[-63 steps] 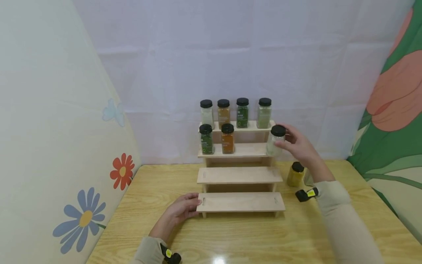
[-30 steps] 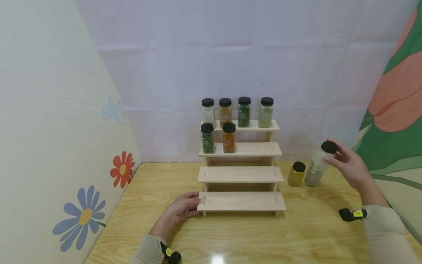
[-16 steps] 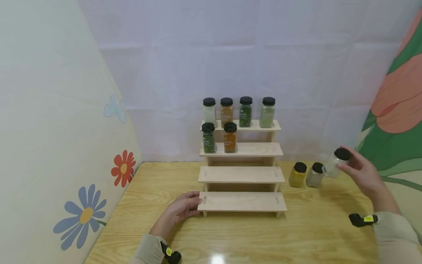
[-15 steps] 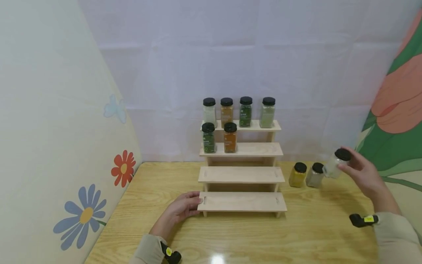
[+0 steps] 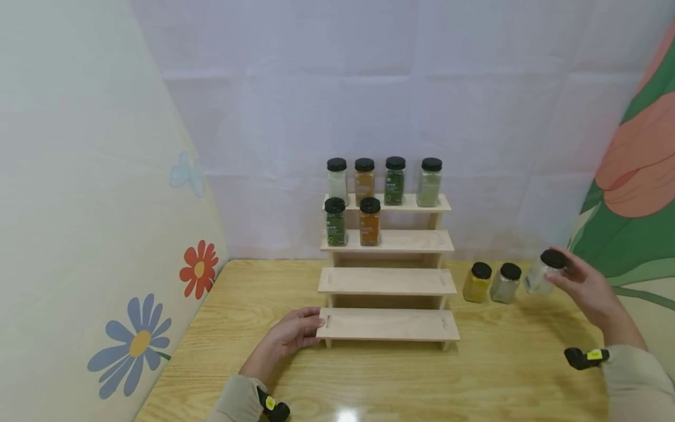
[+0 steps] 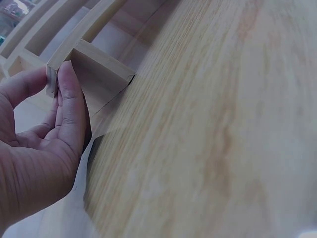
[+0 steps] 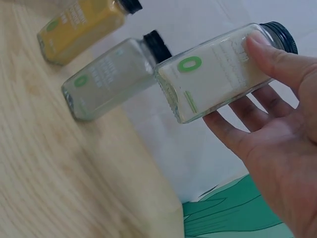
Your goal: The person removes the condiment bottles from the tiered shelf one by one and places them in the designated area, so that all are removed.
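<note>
My right hand (image 5: 587, 290) grips a glass spice jar (image 5: 540, 275) of white contents with a black lid. In the right wrist view the jar (image 7: 213, 72) is tilted, thumb on one side and fingers on the other, its base off the table. Left of it stand a grey-white spice jar (image 5: 505, 285) and a yellow spice jar (image 5: 477, 284). My left hand (image 5: 290, 334) pinches the left end of the lowest step of a wooden tiered rack (image 5: 387, 324); in the left wrist view, thumb and fingers clasp the board's edge (image 6: 52, 79).
Several black-lidded spice jars stand along the rack's top step, among them a dark green jar (image 5: 394, 183). The second step bears a green jar (image 5: 336, 224) and an orange jar (image 5: 370, 224) at its left. A white cloth (image 5: 295, 117) hangs behind the table (image 5: 390, 381).
My right hand has lifted the white jar off the second step's right end and carried it right, past the two table jars, then lower. My left hand stays on the rack.
</note>
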The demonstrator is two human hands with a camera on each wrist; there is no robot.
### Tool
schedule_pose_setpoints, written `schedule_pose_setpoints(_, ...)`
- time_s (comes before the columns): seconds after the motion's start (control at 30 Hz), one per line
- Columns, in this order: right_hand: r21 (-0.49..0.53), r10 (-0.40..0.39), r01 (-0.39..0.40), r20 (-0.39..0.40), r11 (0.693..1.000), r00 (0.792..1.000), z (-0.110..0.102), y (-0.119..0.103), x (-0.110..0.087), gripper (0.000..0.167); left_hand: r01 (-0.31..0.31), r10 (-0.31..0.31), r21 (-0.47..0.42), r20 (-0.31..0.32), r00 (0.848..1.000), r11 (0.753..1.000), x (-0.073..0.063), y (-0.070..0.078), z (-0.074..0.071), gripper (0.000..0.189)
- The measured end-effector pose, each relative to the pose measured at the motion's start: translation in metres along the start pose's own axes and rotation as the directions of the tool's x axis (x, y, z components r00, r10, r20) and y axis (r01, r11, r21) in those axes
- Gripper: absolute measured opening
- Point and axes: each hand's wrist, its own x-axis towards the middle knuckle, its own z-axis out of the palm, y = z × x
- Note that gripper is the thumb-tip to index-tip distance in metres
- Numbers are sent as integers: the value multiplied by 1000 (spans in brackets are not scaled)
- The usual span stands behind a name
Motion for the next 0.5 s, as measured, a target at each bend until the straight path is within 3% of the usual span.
schedule_pose_setpoints(0.33, -183, 110, -105, 18, 977, 994, 0, 18, -3, 67, -9, 9, -6, 10, 1000, 1000, -2, 1, 0, 60)
schedule_pose_setpoints(0.5, -211, 149, -140, 28, 967, 988, 0, 27, -3, 68, -15, 15, 0, 10, 1000, 1000, -3, 1, 0, 62)
